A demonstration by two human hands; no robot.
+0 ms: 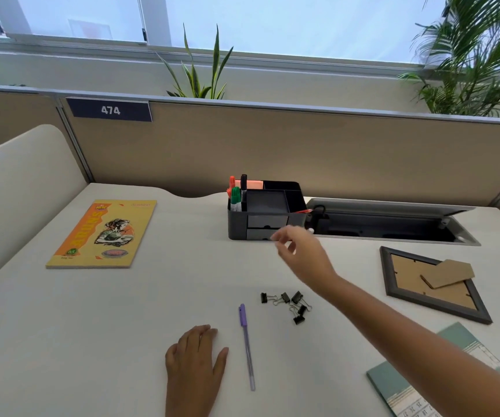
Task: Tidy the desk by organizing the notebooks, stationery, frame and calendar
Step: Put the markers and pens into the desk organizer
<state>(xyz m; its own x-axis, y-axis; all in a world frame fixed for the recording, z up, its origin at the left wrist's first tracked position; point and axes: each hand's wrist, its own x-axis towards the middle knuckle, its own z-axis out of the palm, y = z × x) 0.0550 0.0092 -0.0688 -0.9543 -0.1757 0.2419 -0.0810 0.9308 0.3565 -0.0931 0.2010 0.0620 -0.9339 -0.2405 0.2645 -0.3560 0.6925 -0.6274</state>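
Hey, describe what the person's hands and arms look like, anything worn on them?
Both hands are bare: no gloves, rings or watch visible on the left hand or right hand. The right forearm is uncovered along its whole visible length, no sleeve or bracelet. The left wrist shows no sleeve either.

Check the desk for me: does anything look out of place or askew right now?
Yes. The picture frame lies face down and crooked, stand flap up. Binder clips lie scattered, and the purple pen lies loose outside the organizer.

Calendar point(408, 386) cut off, arm-covered
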